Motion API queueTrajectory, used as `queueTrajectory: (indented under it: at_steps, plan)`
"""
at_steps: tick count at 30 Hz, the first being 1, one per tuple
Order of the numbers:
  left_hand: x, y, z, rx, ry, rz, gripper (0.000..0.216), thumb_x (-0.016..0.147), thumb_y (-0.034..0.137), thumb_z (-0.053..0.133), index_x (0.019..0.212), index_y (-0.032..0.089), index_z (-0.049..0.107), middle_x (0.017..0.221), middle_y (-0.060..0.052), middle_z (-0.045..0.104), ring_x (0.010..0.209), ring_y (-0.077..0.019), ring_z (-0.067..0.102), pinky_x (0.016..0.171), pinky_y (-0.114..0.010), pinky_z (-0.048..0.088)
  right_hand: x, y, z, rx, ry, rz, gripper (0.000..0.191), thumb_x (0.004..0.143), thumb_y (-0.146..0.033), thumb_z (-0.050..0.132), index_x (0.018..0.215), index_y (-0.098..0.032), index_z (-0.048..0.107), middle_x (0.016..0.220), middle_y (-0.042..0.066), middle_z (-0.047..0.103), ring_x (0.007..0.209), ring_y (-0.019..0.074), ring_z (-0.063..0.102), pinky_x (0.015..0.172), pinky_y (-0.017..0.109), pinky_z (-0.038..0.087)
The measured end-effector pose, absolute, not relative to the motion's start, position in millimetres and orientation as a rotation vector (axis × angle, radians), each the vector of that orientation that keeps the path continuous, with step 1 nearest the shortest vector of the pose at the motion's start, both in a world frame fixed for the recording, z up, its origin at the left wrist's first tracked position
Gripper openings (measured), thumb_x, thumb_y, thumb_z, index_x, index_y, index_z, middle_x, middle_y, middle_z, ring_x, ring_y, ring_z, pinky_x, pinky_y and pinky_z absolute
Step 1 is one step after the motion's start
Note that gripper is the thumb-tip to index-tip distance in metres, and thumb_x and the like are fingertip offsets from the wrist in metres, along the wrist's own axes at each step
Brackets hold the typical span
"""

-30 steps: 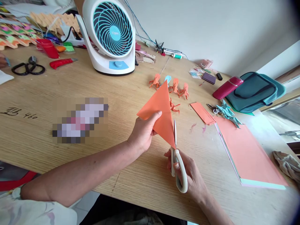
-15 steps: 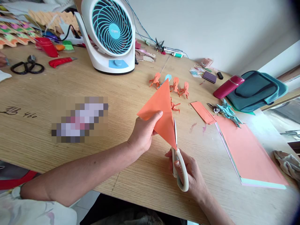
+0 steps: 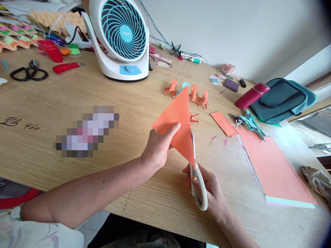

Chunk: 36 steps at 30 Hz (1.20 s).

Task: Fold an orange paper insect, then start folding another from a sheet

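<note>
Your wooden counter point(image 3: 51, 103) spreads across the whole view, and at its far edge stands a white desk fan point(image 3: 121, 38) with a teal grille, facing you. Off to your right a teal bag point(image 3: 281, 100) lies on the counter with a dark pink flask point(image 3: 251, 95) just beside it, and nearer to you a stack of orange paper sheets point(image 3: 274, 168) lies flat. In the middle, your left hand point(image 3: 159, 146) is closed on an orange folded paper triangle point(image 3: 177, 119), thumb on the front face near its left corner, holding it up off the counter with its long point aimed down toward you. Your right hand point(image 3: 209, 193) is wrapped through the white handles of a pair of scissors point(image 3: 198, 184), fingers curled tight around them; the blades run up along the right edge of the triangle from its lower tip, and you cannot tell how far apart they stand. Behind the triangle a row of small orange origami figures point(image 3: 191, 93) stands on the counter, and far to your left lie black scissors point(image 3: 28, 73) and a red utility knife point(image 3: 66, 67)
</note>
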<state>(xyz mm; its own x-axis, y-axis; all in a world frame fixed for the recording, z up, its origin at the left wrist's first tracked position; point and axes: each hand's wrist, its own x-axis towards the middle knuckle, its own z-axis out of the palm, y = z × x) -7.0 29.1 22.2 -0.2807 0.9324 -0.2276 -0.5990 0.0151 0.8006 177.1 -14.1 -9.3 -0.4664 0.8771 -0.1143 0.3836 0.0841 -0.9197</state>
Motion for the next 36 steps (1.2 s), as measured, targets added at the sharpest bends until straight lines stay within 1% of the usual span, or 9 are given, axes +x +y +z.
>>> queueTrajectory:
  at_steps: [9, 17, 24, 28, 32, 36]
  plan:
    - [-6.9, 28.1, 24.9, 0.436, 1.013, 1.564, 0.028, 0.071, 0.033, 0.081, 0.090, 0.018, 0.067, 0.098, -0.008, 0.071, 0.093, -0.0228, 0.068, 0.066, -0.028, 0.054, 176.7, -14.0, -11.5, -1.251, -1.896, 1.338, 0.037, 0.093, -0.052, 0.049, 0.093, -0.018, 0.063, 0.067, 0.000, 0.054, 0.060, 0.0149, 0.046, 0.056, 0.028, 0.038]
    - [-7.6, 27.7, 28.4, 0.418, 1.023, 1.535, 0.030, 0.071, 0.033, 0.081, 0.093, 0.018, 0.067, 0.102, -0.009, 0.071, 0.095, -0.0238, 0.068, 0.066, -0.028, 0.054, 176.9, -15.6, -12.2, -1.220, -1.919, 1.308, 0.034, 0.095, -0.050, 0.048, 0.091, -0.019, 0.062, 0.068, 0.000, 0.057, 0.060, 0.0144, 0.048, 0.057, 0.028, 0.039]
    - [-7.7, 27.7, 27.7, 0.432, 1.026, 1.541, 0.033, 0.070, 0.035, 0.081, 0.096, 0.019, 0.067, 0.103, -0.008, 0.072, 0.096, -0.0240, 0.068, 0.068, -0.029, 0.055, 177.0, -15.2, -14.1, -1.232, -1.924, 1.291, 0.039, 0.096, -0.054, 0.047, 0.092, -0.018, 0.063, 0.070, 0.002, 0.059, 0.059, 0.0140, 0.050, 0.054, 0.026, 0.039]
    - [-7.9, 28.0, 27.7, 0.427, 1.023, 1.536, 0.031, 0.071, 0.035, 0.081, 0.092, 0.018, 0.067, 0.101, -0.009, 0.071, 0.095, -0.0237, 0.068, 0.067, -0.029, 0.055, 176.5, -15.0, -14.1, -1.227, -1.939, 1.252, 0.042, 0.096, -0.056, 0.047, 0.090, -0.018, 0.063, 0.066, 0.001, 0.059, 0.057, 0.0136, 0.050, 0.053, 0.026, 0.039]
    - [-7.6, 28.5, 28.2, 0.423, 1.048, 1.545, 0.033, 0.069, 0.036, 0.082, 0.093, 0.018, 0.067, 0.101, -0.009, 0.073, 0.093, -0.0233, 0.069, 0.066, -0.028, 0.055, 175.2, -14.6, -13.0, -1.240, -1.940, 1.243, 0.042, 0.096, -0.056, 0.045, 0.089, -0.018, 0.063, 0.061, 0.000, 0.056, 0.054, 0.0135, 0.049, 0.051, 0.026, 0.039]
    - [-6.5, 28.4, 26.2, 0.410, 1.048, 1.542, 0.034, 0.068, 0.035, 0.083, 0.093, 0.019, 0.068, 0.099, -0.008, 0.074, 0.091, -0.0223, 0.070, 0.064, -0.026, 0.054, 174.2, -14.2, -12.0, -1.246, -1.924, 1.248, 0.041, 0.096, -0.054, 0.046, 0.090, -0.018, 0.063, 0.062, 0.000, 0.056, 0.055, 0.0140, 0.049, 0.053, 0.027, 0.040]
